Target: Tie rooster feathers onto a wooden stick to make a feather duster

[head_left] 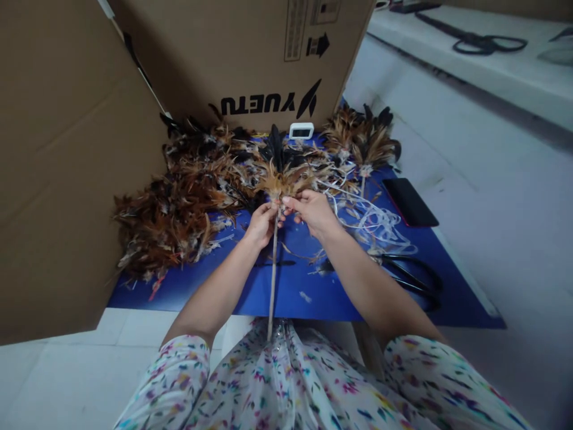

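Note:
A feather duster [286, 176] with brown and black feathers stands over the blue table [322, 301], its thin stick running down toward my lap. My left hand [263, 222] is closed round the stick just under the feathers. From the other side, my right hand [313, 210] pinches at the base of the feathers, thumb and forefinger together. Whether a separate feather or tie lies in that pinch is too small to make out. Loose brown feathers [168, 224] lie heaped to the left of my hands. White plastic strands [376, 218] lie tangled to the right.
Cardboard panels [201, 65] rise behind and at the left. Feather bundles [362, 140] lie at the back right, near a small white device [301, 131]. A phone [410, 202] and black-handled scissors [414, 275] are at the right. More scissors [477, 40] rest on a white ledge.

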`<state>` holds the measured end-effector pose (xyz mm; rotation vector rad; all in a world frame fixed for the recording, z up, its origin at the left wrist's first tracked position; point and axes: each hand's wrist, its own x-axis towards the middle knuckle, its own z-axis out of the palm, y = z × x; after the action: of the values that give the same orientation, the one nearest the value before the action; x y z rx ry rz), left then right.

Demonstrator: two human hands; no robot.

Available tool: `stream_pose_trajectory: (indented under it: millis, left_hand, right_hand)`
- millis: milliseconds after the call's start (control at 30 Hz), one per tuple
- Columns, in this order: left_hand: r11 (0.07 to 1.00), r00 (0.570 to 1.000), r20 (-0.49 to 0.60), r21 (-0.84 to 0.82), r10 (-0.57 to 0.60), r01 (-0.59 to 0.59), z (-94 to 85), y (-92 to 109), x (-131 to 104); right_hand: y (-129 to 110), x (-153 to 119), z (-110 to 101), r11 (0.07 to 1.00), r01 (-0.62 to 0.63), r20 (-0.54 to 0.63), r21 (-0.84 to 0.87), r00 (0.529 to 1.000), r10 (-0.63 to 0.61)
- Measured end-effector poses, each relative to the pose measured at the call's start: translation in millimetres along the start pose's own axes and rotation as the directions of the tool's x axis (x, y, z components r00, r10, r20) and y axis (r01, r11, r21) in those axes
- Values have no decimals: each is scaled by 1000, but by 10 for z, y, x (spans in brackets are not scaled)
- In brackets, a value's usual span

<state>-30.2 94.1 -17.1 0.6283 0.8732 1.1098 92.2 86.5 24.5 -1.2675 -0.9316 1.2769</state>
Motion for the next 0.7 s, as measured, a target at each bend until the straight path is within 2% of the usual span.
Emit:
stream_pose_trajectory:
  millis: [333, 700]
  left_hand:
    - [997, 999, -26, 66, 44, -42, 25, -63, -15]
    - [959, 985, 59, 223, 163, -172, 57, -103, -98]
  right_hand:
    - [186, 115, 9, 988, -103, -54, -116, 994, 97]
    - [192, 71, 70, 992, -117, -66, -52, 991, 114]
